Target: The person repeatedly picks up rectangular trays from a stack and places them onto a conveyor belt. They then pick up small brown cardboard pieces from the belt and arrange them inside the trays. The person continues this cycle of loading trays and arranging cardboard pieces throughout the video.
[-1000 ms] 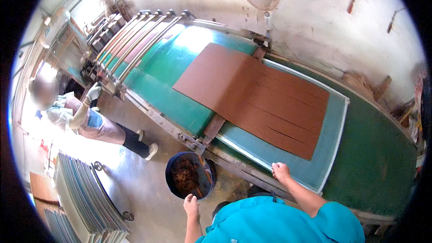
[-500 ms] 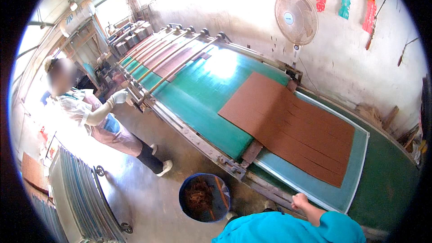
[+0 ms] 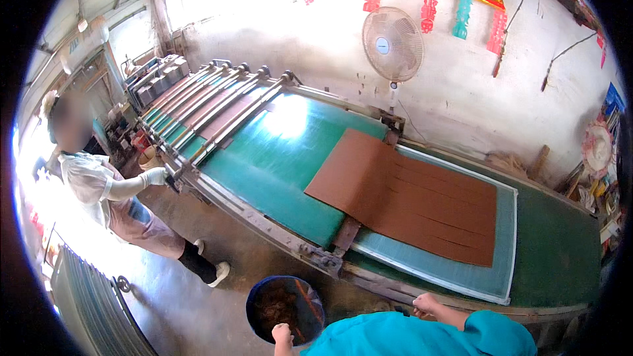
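Observation:
A large thin brown sheet (image 3: 435, 204) with several long slits lies partly on the green belt (image 3: 264, 158) and partly over a blue mesh screen (image 3: 506, 244) with a pale frame. It bends where it crosses a narrow bar (image 3: 347, 236). My right hand (image 3: 427, 305) is closed in a fist beside the near edge of the machine, apart from the sheet, with nothing visible in it. Low in the view, my left hand (image 3: 282, 335) is also closed, in front of the blue tub (image 3: 252, 300). No object shows in it; my turquoise sleeves and top fill the lower edge.
Brown scraps (image 3: 277, 306) lie in the tub. A co-worker (image 3: 99, 184) stands at the far left, one gloved hand (image 3: 155, 176) at the machine's side. Several metal rods (image 3: 227, 122) cross the belt. A fan (image 3: 393, 44) stands by the wall; stacked screens (image 3: 92, 303) stand lower left.
My view has turned, showing more of the right side. My left hand has come into view by the tub. My right fist stays near the machine's edge.

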Demonstrator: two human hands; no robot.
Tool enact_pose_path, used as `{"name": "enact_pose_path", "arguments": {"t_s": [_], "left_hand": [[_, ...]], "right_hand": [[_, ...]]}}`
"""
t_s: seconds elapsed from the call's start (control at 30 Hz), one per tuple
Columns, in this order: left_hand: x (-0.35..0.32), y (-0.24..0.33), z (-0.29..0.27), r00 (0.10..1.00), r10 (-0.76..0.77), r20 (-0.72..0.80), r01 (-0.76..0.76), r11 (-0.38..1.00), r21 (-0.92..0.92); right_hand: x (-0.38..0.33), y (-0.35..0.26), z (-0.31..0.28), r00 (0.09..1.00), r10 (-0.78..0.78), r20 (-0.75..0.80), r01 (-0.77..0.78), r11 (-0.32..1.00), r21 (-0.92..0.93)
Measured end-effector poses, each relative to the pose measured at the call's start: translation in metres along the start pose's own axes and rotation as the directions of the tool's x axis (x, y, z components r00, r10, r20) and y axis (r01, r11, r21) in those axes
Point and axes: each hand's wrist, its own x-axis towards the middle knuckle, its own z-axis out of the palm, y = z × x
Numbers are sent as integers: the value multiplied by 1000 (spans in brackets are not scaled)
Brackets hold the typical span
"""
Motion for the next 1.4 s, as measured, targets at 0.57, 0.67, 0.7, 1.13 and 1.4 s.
{"name": "enact_pose_path", "arguments": {"t_s": [0.57, 0.67, 0.7, 1.13, 1.4], "left_hand": [[71, -161, 8, 713, 549, 435, -648, 279, 709], [74, -178, 11, 743, 545, 387, -621, 347, 703], [75, -182, 12, 747, 545, 381, -618, 360, 699], [90, -215, 7, 673, 677, 298, -691, 430, 581], [107, -232, -21, 833, 523, 181, -514, 610, 603]], "right_hand": [[-55, -22, -60, 998, -55, -34, 42, 948, -316], [39, 24, -70, 982, -183, 55, 190, 902, -387], [29, 8, -66, 999, -42, -33, 32, 962, -273], [43, -25, -47, 996, -50, 75, 67, 968, -241], [-4, -40, -22, 995, 82, 48, -51, 889, -455]]}}
